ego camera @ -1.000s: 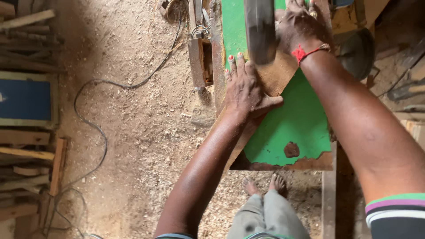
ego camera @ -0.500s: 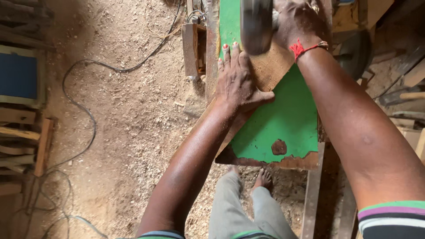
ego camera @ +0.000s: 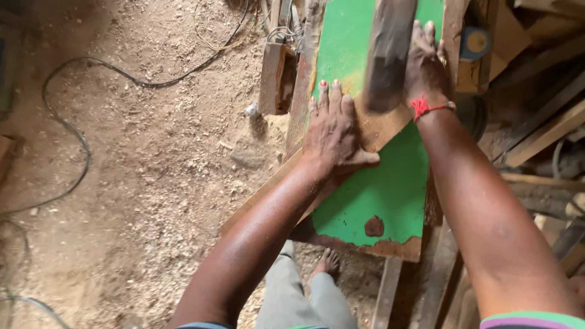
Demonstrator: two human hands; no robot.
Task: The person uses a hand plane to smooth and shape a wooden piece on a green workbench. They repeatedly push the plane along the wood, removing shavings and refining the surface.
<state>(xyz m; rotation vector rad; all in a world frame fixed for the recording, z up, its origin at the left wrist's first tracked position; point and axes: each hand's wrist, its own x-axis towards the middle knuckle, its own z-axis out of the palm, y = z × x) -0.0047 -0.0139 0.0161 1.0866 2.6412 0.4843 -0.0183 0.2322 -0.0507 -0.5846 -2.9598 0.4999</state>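
Rough wooden board (ego camera: 375,131) — green tabletop (ego camera: 390,189)

No packages, labels, signs or screens can be made out anywhere in the head view. The nearest candidate is a small round blue and yellow object (ego camera: 475,41) at the upper right, too blurred to identify.

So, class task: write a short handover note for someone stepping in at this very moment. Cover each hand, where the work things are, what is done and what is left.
Left hand: flat, fingers spread, pressing on the brown wooden piece.
Right hand: resting on the same piece beside the dark blurred upright part; red band on the wrist.
Where: the piece lies on the green table, paint worn at the near edge. Sawdust floor with a black cable; bare feet under the table.
Done: piece lies flat under both hands.
Left: cannot tell how far the work has gone.
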